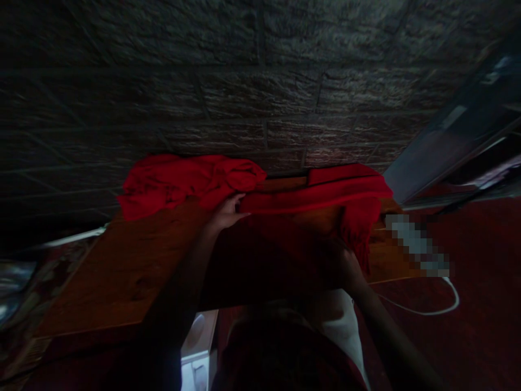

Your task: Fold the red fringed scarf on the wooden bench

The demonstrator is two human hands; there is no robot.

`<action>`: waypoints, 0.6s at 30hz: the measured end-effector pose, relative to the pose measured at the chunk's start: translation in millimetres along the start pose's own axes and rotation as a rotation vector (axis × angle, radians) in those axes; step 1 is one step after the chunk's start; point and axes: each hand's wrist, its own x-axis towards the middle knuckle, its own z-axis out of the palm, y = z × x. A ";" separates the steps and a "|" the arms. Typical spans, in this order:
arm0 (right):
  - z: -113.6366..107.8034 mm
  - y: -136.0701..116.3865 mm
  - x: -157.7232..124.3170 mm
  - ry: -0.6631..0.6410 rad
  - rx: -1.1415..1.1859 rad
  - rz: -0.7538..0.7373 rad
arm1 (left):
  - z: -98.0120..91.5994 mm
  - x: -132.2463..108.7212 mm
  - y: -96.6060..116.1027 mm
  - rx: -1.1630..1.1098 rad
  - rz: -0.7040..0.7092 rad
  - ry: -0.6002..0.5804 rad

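Observation:
A bright red fringed scarf (301, 199) lies folded in long strips across the wooden table, its fringe hanging down on the right. My left hand (228, 213) is at the strip's left end, thumb and fingers closing around the cloth. A very dark reddish cloth (260, 255) spreads between my arms, over the table's front edge. At its right side is my right hand (345, 265), curled at the cloth's edge, below the fringe; deep shadow hides most of its fingers. A crumpled red cloth (179, 182) lies to the left of my left hand.
The wooden table (109, 271) stands against a rough block wall (228, 92). A blurred-out item (417, 244) rests at the table's right end, near a white cable (443, 309). A white box-like object (199, 347) stands below the front edge. The scene is dim.

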 end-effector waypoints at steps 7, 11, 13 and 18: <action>-6.5 -2.9 -3.6 0.033 -0.043 -0.043 | -2.1 0.0 -6.9 0.072 0.084 0.021; -5.0 -22.8 -13.6 0.081 -0.170 -0.164 | -6.1 -4.0 0.0 0.193 0.090 0.024; 1.0 -31.4 -19.0 0.030 -0.210 -0.287 | -6.8 -10.4 15.5 0.332 0.129 0.047; 17.6 -28.4 -26.2 -0.127 -0.289 -0.459 | 19.9 -34.9 72.9 0.468 0.529 0.052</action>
